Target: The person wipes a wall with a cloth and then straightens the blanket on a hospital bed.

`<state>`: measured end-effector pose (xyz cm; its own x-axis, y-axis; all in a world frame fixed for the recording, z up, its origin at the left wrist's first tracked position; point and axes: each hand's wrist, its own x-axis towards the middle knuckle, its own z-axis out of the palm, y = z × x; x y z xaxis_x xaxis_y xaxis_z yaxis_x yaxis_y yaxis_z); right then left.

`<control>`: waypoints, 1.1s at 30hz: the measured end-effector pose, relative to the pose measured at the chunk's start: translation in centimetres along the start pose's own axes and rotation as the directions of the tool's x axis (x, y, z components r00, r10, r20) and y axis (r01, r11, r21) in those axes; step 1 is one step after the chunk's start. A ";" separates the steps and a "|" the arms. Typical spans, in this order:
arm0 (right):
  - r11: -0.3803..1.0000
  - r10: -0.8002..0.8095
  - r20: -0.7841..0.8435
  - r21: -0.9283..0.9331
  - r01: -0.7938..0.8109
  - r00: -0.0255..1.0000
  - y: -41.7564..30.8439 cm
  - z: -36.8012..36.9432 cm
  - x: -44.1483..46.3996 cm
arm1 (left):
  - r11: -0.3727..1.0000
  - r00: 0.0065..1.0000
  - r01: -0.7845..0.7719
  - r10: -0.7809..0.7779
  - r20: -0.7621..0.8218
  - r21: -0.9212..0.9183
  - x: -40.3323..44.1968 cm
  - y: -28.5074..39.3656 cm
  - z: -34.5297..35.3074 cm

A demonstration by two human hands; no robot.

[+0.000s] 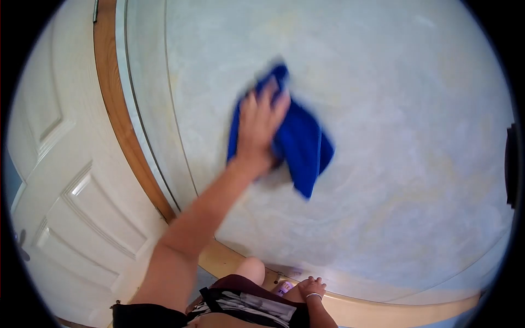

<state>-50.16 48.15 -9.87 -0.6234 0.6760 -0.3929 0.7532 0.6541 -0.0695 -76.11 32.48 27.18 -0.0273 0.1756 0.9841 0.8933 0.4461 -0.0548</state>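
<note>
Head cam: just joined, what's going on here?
One person is at a pale mottled surface. The left hand lies over a blue cloth against it, fingers pointing up the picture; blur hides how firmly the cloth is gripped. The right hand rests at the person's leg, away from the cloth, a bracelet on its wrist. A white panelled door is at the picture's left.

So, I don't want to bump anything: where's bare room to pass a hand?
The widest patch is pale surface, from the blue cloth across to the dark object at right. A narrower one lies between cloth and wooden frame. It's crowded at the left hand on the cloth, and low down by the leg and right hand.
</note>
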 end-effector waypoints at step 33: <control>0.999 0.048 -0.018 0.027 -0.048 0.999 0.5 1.4 2.0 | 0.900 0.908 -0.417 0.418 0.018 0.130 7.0 0.7 -0.3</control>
<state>-50.72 49.40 -11.94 -0.5901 0.7129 -0.3788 0.7873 0.6119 -0.0750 -75.56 33.73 34.10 0.3410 0.3616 0.8677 0.7564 0.4425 -0.4817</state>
